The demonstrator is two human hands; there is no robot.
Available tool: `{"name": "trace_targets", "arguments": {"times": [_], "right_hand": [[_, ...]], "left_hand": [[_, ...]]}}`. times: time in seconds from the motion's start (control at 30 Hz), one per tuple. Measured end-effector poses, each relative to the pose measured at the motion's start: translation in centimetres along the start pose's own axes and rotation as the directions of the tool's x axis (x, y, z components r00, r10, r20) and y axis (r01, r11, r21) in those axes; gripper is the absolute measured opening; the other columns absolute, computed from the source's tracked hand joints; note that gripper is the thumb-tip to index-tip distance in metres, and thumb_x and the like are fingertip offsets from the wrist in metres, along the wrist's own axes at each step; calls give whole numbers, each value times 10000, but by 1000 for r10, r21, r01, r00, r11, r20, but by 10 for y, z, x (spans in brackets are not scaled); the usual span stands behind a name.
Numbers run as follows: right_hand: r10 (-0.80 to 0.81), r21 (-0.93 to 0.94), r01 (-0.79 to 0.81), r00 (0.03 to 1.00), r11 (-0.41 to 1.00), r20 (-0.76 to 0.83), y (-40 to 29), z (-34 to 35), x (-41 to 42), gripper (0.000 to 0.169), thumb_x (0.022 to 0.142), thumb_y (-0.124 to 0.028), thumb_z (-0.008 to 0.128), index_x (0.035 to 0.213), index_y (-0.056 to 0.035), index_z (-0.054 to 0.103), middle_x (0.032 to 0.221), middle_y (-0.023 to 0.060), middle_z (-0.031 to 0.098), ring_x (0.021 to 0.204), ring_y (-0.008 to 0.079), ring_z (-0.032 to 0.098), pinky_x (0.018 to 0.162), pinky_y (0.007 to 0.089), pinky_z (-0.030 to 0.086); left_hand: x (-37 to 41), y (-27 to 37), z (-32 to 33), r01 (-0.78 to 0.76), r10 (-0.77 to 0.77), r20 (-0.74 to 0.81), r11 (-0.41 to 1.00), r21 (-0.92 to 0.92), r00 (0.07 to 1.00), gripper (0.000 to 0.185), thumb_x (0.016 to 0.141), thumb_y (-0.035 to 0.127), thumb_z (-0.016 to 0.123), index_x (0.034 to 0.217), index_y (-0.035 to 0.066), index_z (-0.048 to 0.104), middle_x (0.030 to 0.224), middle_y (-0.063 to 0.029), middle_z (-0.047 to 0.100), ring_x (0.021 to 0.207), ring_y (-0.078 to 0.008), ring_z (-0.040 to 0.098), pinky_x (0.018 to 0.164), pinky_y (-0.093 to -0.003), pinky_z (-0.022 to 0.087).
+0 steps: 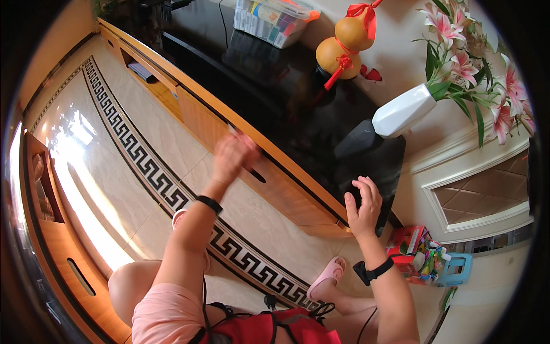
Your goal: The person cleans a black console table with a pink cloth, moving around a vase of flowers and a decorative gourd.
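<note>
My left hand (235, 155) is at the front edge of a long wooden cabinet (202, 114) with a glossy black top (275, 99). It is blurred, and a pinkish patch and a pale tip show at its fingers; whether that is a held thing, I cannot tell. Just below it on the cabinet front is a dark oval handle slot (258, 175). My right hand (365, 205) is raised by the near right corner of the black top, fingers apart and holding nothing. Each wrist wears a black band.
On the top stand a clear plastic box (270, 21) of small packs, a gourd ornament (343, 47) with red tassel, and a white vase (404, 112) of pink lilies (464, 69). A red box (404, 245) and a blue stool (457, 268) stand right. Another wooden cabinet (64, 253) is left.
</note>
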State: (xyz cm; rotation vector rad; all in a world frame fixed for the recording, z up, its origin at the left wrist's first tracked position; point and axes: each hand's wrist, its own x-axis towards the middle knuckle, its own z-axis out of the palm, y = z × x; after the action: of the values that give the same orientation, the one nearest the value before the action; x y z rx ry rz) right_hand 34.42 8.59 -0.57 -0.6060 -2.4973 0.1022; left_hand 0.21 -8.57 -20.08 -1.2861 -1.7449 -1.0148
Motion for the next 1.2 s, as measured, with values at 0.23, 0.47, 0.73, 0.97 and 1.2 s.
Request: {"name": "trace_targets", "arguments": {"times": [0.23, 0.47, 0.73, 0.97, 1.2], "right_hand": [[7, -40, -8, 1000, 999, -12, -4, -1, 1, 383, 921, -382, 671, 1154, -78, 652, 1263, 127, 627, 1260, 343, 547, 1053, 457, 380], [1, -53, -3, 999, 999, -32, -3, 1, 0, 393, 917, -394, 679, 1136, -68, 661, 1240, 125, 635, 1249, 345, 556, 1041, 450, 391], [-10, -25, 9, 999, 1000, -47, -2, 1, -1, 362, 876, -310, 720, 1151, -78, 670, 1272, 123, 642, 1264, 347, 556, 1055, 458, 397], [-4, -4, 4, 1000, 1000, -5, 2, 0, -1, 355, 883, -268, 706, 1169, -62, 663, 1294, 125, 631, 1271, 360, 550, 1068, 461, 394], [31, -4, -31, 998, 1000, 46, -3, -3, 0, 352, 859, -219, 697, 1165, -52, 646, 1309, 138, 609, 1295, 372, 524, 1081, 462, 381]], "left_hand": [[11, -5, 10, 342, -330, -181, 939, 40, 926, 357, 759, 28, 670, 1116, 29, 660, 1155, -150, 656, 1209, -364, 582, 1128, -535, 387], [-19, 235, 19, 259, -219, 142, 866, -427, 965, 347, 747, 58, 709, 1091, 99, 677, 1170, -104, 625, 1198, -348, 579, 981, -520, 421], [-9, 274, 7, -73, 293, 286, 803, -591, 912, 468, 835, 123, 635, 1303, 112, 617, 1321, -102, 594, 1319, -294, 523, 1024, -448, 440], [-4, 104, 0, -163, 236, 183, 925, -343, 954, 498, 771, 133, 690, 1266, 134, 631, 1304, -86, 617, 1291, -322, 554, 978, -451, 467], [30, -78, -11, 18, -3, -195, 997, 74, 981, 419, 675, 26, 761, 1084, 87, 686, 1149, -90, 670, 1103, -289, 645, 917, -415, 521]]}}
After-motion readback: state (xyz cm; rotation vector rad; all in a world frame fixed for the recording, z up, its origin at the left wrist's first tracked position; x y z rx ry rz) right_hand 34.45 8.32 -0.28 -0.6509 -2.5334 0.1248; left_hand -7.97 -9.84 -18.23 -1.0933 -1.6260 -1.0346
